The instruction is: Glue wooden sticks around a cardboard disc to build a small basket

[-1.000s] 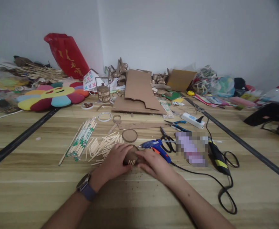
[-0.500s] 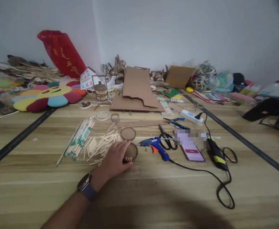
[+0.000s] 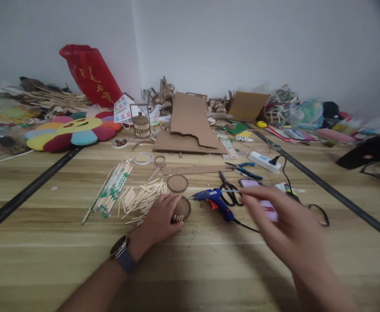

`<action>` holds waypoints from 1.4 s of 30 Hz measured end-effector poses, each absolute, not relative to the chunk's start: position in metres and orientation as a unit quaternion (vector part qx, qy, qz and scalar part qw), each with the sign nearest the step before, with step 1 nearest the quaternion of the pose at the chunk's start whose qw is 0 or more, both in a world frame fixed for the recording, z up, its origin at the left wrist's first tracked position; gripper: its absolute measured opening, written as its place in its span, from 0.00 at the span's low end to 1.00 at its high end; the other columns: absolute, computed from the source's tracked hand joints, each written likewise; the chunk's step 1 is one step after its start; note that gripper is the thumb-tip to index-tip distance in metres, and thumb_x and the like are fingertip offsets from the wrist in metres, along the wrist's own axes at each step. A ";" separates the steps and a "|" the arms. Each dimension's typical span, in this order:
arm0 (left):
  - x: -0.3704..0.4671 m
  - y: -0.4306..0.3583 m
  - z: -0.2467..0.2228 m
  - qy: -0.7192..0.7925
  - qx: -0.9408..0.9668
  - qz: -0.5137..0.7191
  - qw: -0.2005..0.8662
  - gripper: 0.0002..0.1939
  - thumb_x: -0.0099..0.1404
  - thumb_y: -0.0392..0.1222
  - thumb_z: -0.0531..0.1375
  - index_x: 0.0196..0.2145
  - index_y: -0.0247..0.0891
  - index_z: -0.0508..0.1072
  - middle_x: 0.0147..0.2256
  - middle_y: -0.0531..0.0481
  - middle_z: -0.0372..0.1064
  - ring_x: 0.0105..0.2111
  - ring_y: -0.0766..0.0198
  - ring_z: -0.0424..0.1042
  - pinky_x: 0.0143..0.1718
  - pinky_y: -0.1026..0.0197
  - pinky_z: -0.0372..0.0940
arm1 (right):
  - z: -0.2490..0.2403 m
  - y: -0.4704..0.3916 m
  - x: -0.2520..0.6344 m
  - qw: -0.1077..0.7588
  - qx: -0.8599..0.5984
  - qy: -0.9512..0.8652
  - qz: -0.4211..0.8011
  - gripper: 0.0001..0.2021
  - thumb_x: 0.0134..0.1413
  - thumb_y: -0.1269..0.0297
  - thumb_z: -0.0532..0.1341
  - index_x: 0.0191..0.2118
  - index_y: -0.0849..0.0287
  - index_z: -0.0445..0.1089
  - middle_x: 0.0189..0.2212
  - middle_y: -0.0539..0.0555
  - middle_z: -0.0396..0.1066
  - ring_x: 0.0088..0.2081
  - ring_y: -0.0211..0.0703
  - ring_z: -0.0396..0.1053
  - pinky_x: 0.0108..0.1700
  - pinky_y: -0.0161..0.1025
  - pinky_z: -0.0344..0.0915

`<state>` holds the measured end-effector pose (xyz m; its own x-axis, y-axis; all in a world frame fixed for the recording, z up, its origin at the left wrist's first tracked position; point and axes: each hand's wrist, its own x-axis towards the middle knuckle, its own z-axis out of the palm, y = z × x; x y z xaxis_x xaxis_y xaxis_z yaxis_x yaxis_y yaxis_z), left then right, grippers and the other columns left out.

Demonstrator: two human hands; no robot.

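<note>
Craft workspace, glue gun (image 3: 212, 197) beside sticks (image 3: 144, 197)

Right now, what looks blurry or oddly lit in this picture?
In the head view, the right hand is smeared, probably by motion, while the left hand looks clearer; the light seems dim and flat, a soft shadow falls on the table beside the right forearm, and the upper right corner darkens.

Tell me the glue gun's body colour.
The glue gun is blue, clearest in the head view.
</note>
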<state>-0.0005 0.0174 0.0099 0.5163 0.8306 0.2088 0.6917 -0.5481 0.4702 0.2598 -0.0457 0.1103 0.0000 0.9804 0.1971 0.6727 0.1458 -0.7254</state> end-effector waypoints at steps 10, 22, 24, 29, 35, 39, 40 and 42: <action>-0.002 0.017 0.010 0.454 0.849 0.206 0.175 0.35 0.57 0.39 0.65 0.62 0.36 0.62 0.61 0.39 0.64 0.61 0.45 0.61 0.63 0.42 0.57 | 0.046 0.011 0.271 0.084 -0.682 -0.711 0.147 0.08 0.54 0.62 0.64 0.38 0.60 0.75 0.38 0.64 0.78 0.37 0.54 0.74 0.35 0.41 0.62; 0.005 -0.002 0.016 0.406 0.852 0.191 0.272 0.39 0.55 0.38 0.65 0.63 0.40 0.59 0.62 0.40 0.63 0.61 0.47 0.62 0.64 0.42 0.58 | 0.051 0.003 0.283 0.411 -0.559 -0.468 0.547 0.17 0.35 0.61 0.72 0.34 0.58 0.70 0.27 0.47 0.69 0.28 0.38 0.66 0.33 0.36 0.63; 0.002 0.001 0.014 0.433 0.838 0.200 0.264 0.39 0.55 0.37 0.65 0.63 0.38 0.59 0.62 0.38 0.62 0.62 0.45 0.61 0.65 0.41 0.57 | 0.048 0.000 0.284 0.421 -0.530 -0.441 0.589 0.19 0.32 0.62 0.74 0.33 0.58 0.70 0.27 0.47 0.70 0.27 0.38 0.67 0.33 0.36 0.63; -0.004 0.010 0.008 0.469 0.822 0.226 0.230 0.37 0.55 0.34 0.64 0.62 0.35 0.60 0.63 0.35 0.61 0.64 0.43 0.59 0.66 0.38 0.54 | 0.041 -0.004 0.275 0.405 -0.488 -0.414 0.653 0.18 0.33 0.59 0.75 0.31 0.60 0.72 0.25 0.48 0.68 0.23 0.35 0.62 0.26 0.35 0.58; -0.004 0.011 0.007 0.475 0.817 0.230 0.231 0.38 0.54 0.34 0.66 0.62 0.37 0.60 0.62 0.35 0.62 0.63 0.42 0.60 0.65 0.37 0.55 | 0.049 -0.006 0.261 0.295 -0.504 -0.557 0.591 0.15 0.42 0.54 0.72 0.30 0.61 0.75 0.25 0.50 0.72 0.24 0.35 0.63 0.28 0.35 0.62; -0.005 0.011 0.006 0.475 0.818 0.233 0.224 0.38 0.55 0.35 0.66 0.62 0.37 0.60 0.63 0.36 0.62 0.63 0.42 0.60 0.65 0.37 0.55 | 0.044 -0.011 0.263 0.244 -0.519 -0.646 0.503 0.20 0.44 0.46 0.70 0.37 0.58 0.78 0.34 0.54 0.78 0.37 0.49 0.74 0.45 0.45 0.71; -0.005 0.011 0.006 0.475 0.818 0.234 0.223 0.39 0.55 0.35 0.66 0.62 0.37 0.60 0.63 0.36 0.62 0.63 0.42 0.60 0.65 0.37 0.55 | 0.041 -0.013 0.264 0.231 -0.527 -0.660 0.484 0.23 0.45 0.43 0.68 0.39 0.58 0.78 0.36 0.54 0.79 0.39 0.51 0.75 0.46 0.46 0.71; -0.005 0.011 0.005 0.475 0.819 0.235 0.221 0.39 0.55 0.35 0.67 0.63 0.35 0.60 0.63 0.35 0.62 0.63 0.43 0.60 0.65 0.38 0.56 | 0.036 -0.016 0.264 0.210 -0.533 -0.686 0.448 0.27 0.49 0.38 0.63 0.42 0.58 0.78 0.38 0.56 0.79 0.41 0.53 0.75 0.46 0.47 0.72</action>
<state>-0.0051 0.0115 0.0045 0.4389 0.8812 0.1754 0.6729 -0.4517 0.5857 0.2641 -0.0162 0.0359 -0.3436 0.9198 -0.1895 0.5440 0.0305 -0.8385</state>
